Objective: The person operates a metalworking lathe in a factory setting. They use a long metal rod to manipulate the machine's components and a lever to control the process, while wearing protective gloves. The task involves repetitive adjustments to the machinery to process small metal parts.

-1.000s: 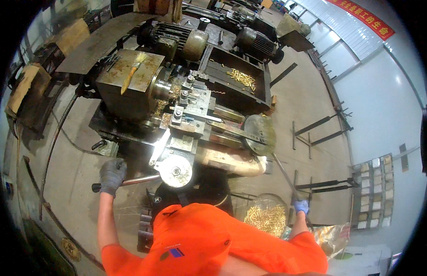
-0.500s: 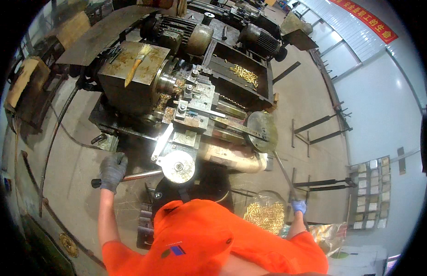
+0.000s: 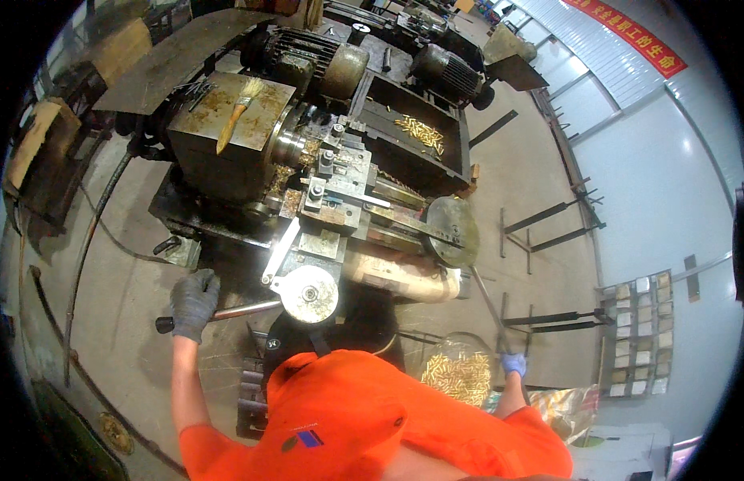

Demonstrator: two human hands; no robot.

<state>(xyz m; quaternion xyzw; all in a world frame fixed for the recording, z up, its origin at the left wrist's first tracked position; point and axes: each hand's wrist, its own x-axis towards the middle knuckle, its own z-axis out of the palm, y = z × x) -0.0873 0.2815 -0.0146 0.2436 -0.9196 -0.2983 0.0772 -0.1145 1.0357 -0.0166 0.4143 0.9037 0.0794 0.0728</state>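
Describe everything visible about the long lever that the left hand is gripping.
The lever is a straight, bare steel bar, shiny and round, lying nearly level with a slight upward tilt toward the right. Its dark knob end pokes out left of the grey-gloved left hand, which wraps around it. Its other end meets the round silver hub at the machine's front.

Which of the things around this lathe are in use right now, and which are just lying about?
In use:
left hand in a grey glove, gripping the steel lever bar
right hand in a blue glove, beside the heap of small brass parts

Lying about:
wooden-handled brush
black tray of brass parts
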